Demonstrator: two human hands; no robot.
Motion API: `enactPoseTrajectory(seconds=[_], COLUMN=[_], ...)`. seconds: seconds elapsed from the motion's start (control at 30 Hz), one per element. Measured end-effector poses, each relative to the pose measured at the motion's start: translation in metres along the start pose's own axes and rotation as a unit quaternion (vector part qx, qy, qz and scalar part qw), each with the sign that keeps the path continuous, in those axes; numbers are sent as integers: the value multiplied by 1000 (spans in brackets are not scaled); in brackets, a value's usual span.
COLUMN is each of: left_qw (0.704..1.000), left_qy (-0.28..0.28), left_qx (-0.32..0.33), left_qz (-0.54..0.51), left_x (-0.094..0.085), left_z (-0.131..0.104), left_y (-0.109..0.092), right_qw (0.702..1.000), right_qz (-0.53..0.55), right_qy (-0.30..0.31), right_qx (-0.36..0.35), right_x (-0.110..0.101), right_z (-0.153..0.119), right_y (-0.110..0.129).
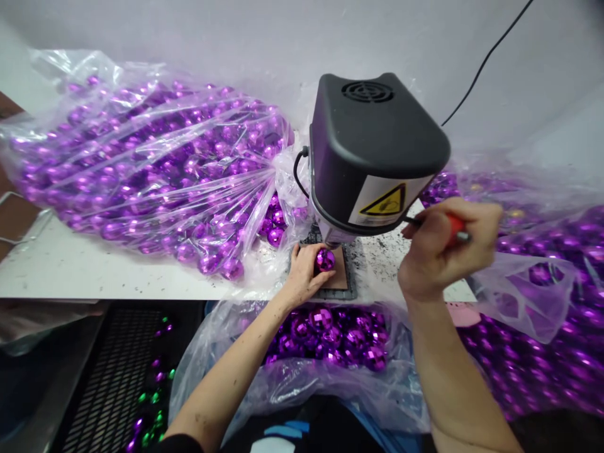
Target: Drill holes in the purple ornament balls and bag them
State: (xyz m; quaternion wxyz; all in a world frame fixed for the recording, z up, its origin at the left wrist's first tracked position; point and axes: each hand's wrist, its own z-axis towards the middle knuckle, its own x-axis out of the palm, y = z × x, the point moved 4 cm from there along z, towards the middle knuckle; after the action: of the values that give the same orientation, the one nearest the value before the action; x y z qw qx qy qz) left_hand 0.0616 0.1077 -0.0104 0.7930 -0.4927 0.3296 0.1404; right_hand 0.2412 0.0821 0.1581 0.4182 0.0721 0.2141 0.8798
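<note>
Right now the left hand (304, 270) cups a single purple faceted ball (325, 259), fingers curled around it, holding it on the small base plate (346, 286) directly under the head of the black bench drill (372, 151). Right hand (443, 251) is closed in a fist around the red-handled lever (455, 228) at the drill's right side. Left of the drill, a large clear bag (141, 170) stuffed with purple balls lies on the white counter (70, 264). Below the drill, at the counter's front edge, an open bag (330, 340) holds a smaller heap of the same balls. More bagged balls (542, 365) spread to the drill's right. Judgement: work is mid-batch, one ball under the tool; which bags are finished stock I cannot tell. Dark specks litter the counter around the drill; a few loose balls (153, 396) lie on the floor, lower left.
</note>
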Motion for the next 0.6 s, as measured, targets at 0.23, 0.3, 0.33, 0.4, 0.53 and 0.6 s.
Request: enactPoseTrajectory(seconds=[0.23, 0.3, 0.33, 0.4, 0.53, 0.6], left_qw=[1000, 1000, 1000, 1000, 1000, 1000], left_qy=[6, 9, 8, 3, -3, 0], left_qx=[-2, -1, 2, 9, 13, 8], left_qz=[1, 1, -1, -7, -19, -20], left_x=[0, 0, 0, 0, -1, -1], left_z=[0, 0, 0, 0, 0, 0], left_y=[1, 2, 1, 1, 1, 1], right_qw=[997, 996, 995, 995, 994, 995], right_qz=[19, 21, 19, 12, 6, 9], right_qy=[-4, -1, -1, 0, 8, 10], right_qx=[-80, -91, -94, -101, -106, -100], right_x=[-9, -9, -9, -10, -11, -11], right_z=[-37, -41, -42, -43, -45, -48], right_y=[-4, -5, -6, -7, -8, -9])
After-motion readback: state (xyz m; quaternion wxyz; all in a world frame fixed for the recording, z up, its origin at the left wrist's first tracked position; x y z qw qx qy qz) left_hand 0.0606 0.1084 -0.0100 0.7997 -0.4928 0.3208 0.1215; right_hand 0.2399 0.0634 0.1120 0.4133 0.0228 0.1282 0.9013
